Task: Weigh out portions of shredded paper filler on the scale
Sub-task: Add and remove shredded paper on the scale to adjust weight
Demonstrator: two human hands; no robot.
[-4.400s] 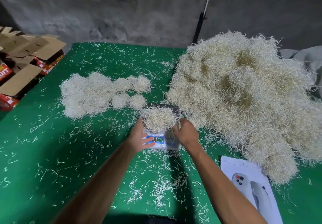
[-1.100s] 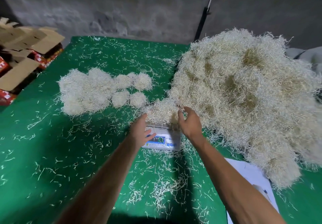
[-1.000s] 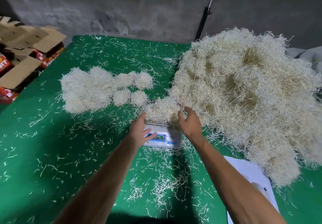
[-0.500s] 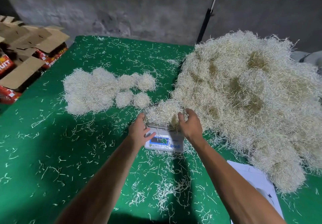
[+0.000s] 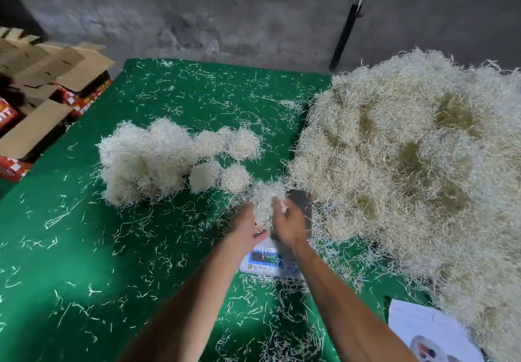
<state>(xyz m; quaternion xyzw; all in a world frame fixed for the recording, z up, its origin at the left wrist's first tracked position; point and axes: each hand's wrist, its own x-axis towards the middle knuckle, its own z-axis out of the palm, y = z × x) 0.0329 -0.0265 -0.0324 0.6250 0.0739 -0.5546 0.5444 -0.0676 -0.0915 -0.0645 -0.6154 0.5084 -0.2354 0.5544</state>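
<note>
Cupping one clump of shredded paper (image 5: 263,196) between left hand (image 5: 244,227) and right hand (image 5: 288,225), fingers curling round both sides of it, palms facing each other. Holding this clump above the left part of the scale (image 5: 277,260), its grey metal plate showing bare behind the right hand, its display lying near the wrists. Lying just to the right of the scale, and touching its far edge, the big heap of paper (image 5: 417,164). Sitting on the green table (image 5: 70,263) to the left, several small round portions (image 5: 174,158) close together. Lying everywhere, loose strands. Standing beyond the left edge, open cardboard boxes (image 5: 42,85). Showing at the near right corner, a printed sheet (image 5: 423,330).
</note>
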